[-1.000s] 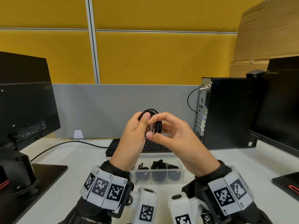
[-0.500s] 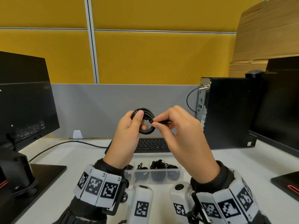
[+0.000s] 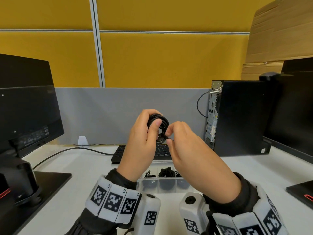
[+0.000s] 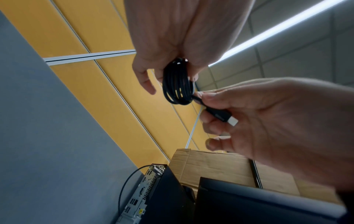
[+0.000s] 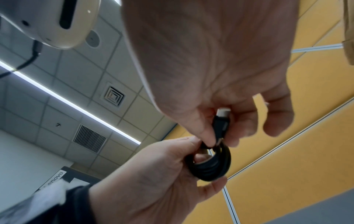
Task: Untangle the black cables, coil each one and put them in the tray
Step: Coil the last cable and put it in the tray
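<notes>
A: Coil (image 3: 158,128) was a tight black ring of several turns, held in the air above the keyboard (image 3: 160,150), well over the tray (image 3: 166,184).

B: Who had it?

A: Left hand (image 3: 142,143) gripped the ring, thumb pressed across the turns, fingers curled behind. Right hand (image 3: 189,150) pinched the cable just behind the plug (image 4: 222,116), thumb and forefinger closed on it, other fingers loosely curled. Plug lay along the right fingers, its pale metal tip pointing away from the coil.

B: Step in hand?

A: Judged as securing the free end. To do it well: keep the left thumb firm so the turns do not spring apart, feed the plug through the ring's centre and snug it round the bundle, no sharp bend at the plug's neck. Then lower into a free compartment.

B: Tray state?

A: Clear, divided; dark cable bundles showed in at least three compartments. Which compartment was free, could not tell; the hands hid part of it.

B: Any writing?

A: "Lenovo", partly cut off, on the monitor (image 5: 55,180) in the right wrist view. Square coded markers on both wristbands, with small tags L1, L2, L3 on the left. A grey mark on the plug, unreadable.
</notes>
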Available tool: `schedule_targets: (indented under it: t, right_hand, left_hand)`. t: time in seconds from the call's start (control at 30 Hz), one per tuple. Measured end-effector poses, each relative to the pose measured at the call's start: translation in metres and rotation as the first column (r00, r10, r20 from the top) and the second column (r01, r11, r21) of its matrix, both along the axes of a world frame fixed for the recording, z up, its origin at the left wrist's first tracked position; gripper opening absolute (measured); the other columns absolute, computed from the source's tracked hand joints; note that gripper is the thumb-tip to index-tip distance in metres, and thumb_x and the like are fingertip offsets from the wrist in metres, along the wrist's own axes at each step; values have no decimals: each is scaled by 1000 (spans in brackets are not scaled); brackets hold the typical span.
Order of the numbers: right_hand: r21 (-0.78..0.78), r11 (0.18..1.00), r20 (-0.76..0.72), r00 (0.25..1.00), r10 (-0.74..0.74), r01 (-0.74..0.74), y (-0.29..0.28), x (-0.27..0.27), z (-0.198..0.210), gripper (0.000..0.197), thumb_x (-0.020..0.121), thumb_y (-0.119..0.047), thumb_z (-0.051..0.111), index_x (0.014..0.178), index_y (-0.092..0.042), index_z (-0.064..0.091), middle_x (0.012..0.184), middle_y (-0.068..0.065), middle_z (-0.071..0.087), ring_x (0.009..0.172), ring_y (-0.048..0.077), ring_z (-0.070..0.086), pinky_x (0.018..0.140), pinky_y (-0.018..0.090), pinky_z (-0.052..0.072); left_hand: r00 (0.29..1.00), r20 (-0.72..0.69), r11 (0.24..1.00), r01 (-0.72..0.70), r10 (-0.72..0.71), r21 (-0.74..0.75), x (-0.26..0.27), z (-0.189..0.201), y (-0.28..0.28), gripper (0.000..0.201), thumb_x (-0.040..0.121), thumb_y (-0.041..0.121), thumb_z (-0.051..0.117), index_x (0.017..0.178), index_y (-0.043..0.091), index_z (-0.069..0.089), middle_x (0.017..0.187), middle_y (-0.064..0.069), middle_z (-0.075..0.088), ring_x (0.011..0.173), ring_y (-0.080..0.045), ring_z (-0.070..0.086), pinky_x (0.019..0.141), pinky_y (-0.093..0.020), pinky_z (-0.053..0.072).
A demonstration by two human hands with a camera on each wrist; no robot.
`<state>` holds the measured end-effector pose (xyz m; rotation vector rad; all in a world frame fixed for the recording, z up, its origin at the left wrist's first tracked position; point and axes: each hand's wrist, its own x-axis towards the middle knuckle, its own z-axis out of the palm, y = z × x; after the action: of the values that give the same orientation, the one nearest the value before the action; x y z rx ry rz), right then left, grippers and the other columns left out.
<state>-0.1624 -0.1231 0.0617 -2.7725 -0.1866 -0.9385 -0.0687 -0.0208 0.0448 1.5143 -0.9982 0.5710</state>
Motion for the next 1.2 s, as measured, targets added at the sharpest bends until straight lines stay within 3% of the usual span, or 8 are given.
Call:
schedule_targets:
  t: [0.13, 0.27, 0.47, 0.7, 0.83, 1.0, 1.1, 1.2]
  right_hand:
    - [-30, 998, -36, 997, -61, 60, 1, -2, 2, 16, 102, -20, 29, 116, -22, 34, 95, -6, 35, 74, 12, 35, 58, 25, 25]
    - [-54, 994, -78, 992, -96, 92, -3, -1, 2, 18, 101, -19, 30, 118, -21, 36, 112, -3, 41, 87, 15, 44, 70, 25, 26]
    - [19, 1000, -240, 971, 18, -14, -9, 6, 4, 21, 102, -22, 26, 114, -21, 44, 95, -3, 42, 87, 23, 49, 70, 28, 28]
    - [330, 926, -345, 890, 297, -181, -19, 10, 6, 16, 100, -12, 31, 89, -22, 37, 92, -9, 52, 81, 2, 49, 75, 15, 40]
    - [601, 779, -229, 895, 383, -179, -13, 18, 0, 16, 98, -18, 36, 84, -21, 43, 79, -10, 51, 76, -1, 53, 71, 23, 41]
    - [488, 856, 16, 982, 186, -170, -4, 27, -10, 21, 99, -32, 40, 89, -23, 56, 71, -1, 60, 65, 9, 51, 60, 24, 39]
    - [532, 807, 87, 965, 249, -256, -5, 28, -7, 22, 99, -26, 42, 92, -22, 63, 72, 7, 63, 59, 13, 51, 62, 30, 44]
    - [660, 665, 63, 908, 413, -348, -8, 20, 2, 26, 99, -21, 42, 98, -12, 66, 56, -9, 60, 46, 5, 40, 50, 14, 33]
  left_hand:
    - [994, 88, 998, -64, 61, 25, -3, -2, -3, 13, 96, 21, 39, 102, 21, 50, 95, 0, 57, 89, -12, 56, 77, -29, 48]
    - [1000, 31, 1000, -4, 4, -7, -6, -1, -4, 10, 94, 19, 45, 97, 20, 54, 81, 9, 55, 70, -5, 52, 66, -15, 42]
    - [983, -126, 985, 113, -130, -133, -9, 0, -4, 13, 86, 8, 62, 93, 19, 61, 80, 2, 61, 62, -3, 57, 55, -14, 46]
    - [977, -144, 976, 129, -155, -174, -4, 0, -2, 8, 88, 10, 61, 91, 17, 62, 77, 13, 66, 72, 1, 60, 63, -12, 46]
    - [974, -140, 972, 152, -178, -177, -5, -1, -3, 9, 91, 8, 55, 93, 16, 57, 85, 3, 61, 77, 2, 59, 64, -11, 47]
    - [941, -183, 950, 250, -284, -187, -6, 0, -1, 13, 87, 23, 50, 100, 22, 52, 92, 8, 60, 86, -3, 61, 72, -20, 52]
    - [958, -154, 963, 217, -242, -161, -5, 2, 1, 13, 90, 23, 47, 103, 24, 50, 94, 6, 58, 81, 2, 60, 72, -17, 49]
    - [997, -39, 993, 60, -64, -98, 1, 3, 6, 8, 96, 21, 45, 101, 25, 50, 91, 9, 58, 83, 1, 59, 73, -12, 46]
